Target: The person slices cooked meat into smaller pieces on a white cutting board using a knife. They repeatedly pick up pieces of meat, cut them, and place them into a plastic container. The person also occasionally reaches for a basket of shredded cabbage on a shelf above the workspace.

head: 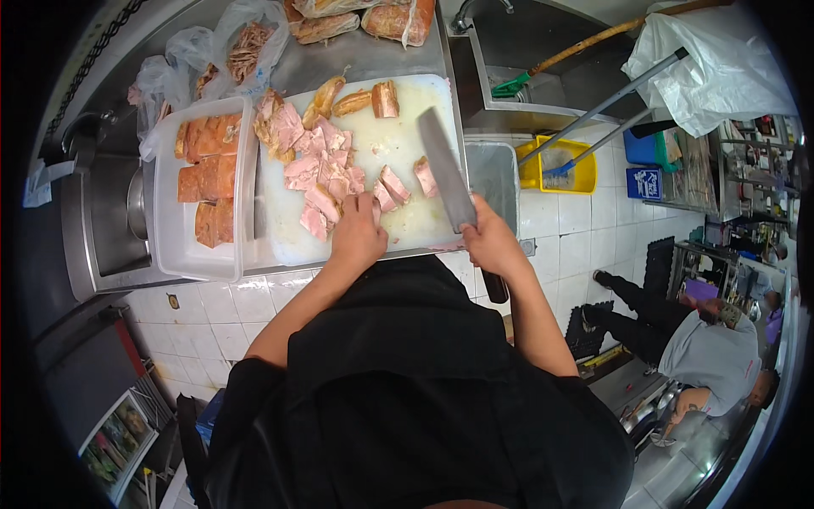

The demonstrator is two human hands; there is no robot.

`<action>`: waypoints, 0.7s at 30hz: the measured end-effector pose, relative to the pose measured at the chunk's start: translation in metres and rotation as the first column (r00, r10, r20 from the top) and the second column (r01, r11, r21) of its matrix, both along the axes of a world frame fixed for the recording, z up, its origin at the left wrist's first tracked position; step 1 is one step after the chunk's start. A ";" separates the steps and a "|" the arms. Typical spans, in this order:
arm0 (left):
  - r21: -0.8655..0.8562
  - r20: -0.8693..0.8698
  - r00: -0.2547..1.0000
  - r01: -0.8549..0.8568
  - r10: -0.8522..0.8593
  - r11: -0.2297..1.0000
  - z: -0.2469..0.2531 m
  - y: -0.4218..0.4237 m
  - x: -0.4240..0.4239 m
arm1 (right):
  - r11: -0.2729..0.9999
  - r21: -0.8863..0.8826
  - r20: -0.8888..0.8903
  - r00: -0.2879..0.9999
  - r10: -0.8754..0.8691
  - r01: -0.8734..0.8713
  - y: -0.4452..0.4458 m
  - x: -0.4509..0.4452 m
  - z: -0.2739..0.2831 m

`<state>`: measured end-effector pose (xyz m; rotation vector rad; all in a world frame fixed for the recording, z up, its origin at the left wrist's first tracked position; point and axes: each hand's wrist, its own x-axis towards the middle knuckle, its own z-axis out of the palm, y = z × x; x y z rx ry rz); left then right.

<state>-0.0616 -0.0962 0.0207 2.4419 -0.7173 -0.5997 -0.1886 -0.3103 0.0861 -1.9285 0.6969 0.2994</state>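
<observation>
My right hand (pixel 496 238) grips the dark handle of a wide-bladed kitchen knife (pixel 442 165), whose blade points up and away over the right part of a white cutting board (pixel 407 140). My left hand (pixel 359 232) rests at the near edge of a pile of cut pink cooked meat (pixel 321 162), fingers curled down; whether they pinch a piece is hidden. Just right of those fingers lie two meat slices (pixel 392 188). Another meat chunk (pixel 425 177) sits beside the blade. Browned, uncut-looking meat pieces (pixel 385 100) lie along the board's far side.
Left of the board, a translucent plastic tub (pixel 245 191) holds several orange-brown meat blocks. Plastic bags with meat scraps (pixel 251 51) and wrapped meat (pixel 397 25) lie behind. A grey bin (pixel 493 181) and yellow mop bucket (pixel 575 162) stand rightward. A person (pixel 712 356) is farther right.
</observation>
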 end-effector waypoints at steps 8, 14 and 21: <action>-0.355 -0.317 0.902 -0.401 0.294 0.844 -0.050 -0.010 0.005 | 0.861 0.495 -0.155 0.987 -0.045 0.117 -0.034 -0.047 -0.041; -0.198 -0.301 0.885 -0.421 0.354 0.885 -0.020 -0.046 0.019 | 0.885 0.465 -0.132 0.989 0.059 0.010 0.000 -0.037 -0.050; -0.380 -0.924 0.344 -0.795 -0.165 0.472 -0.040 -0.019 0.034 | 0.961 0.134 -0.043 0.967 0.251 -0.243 0.011 -0.028 0.022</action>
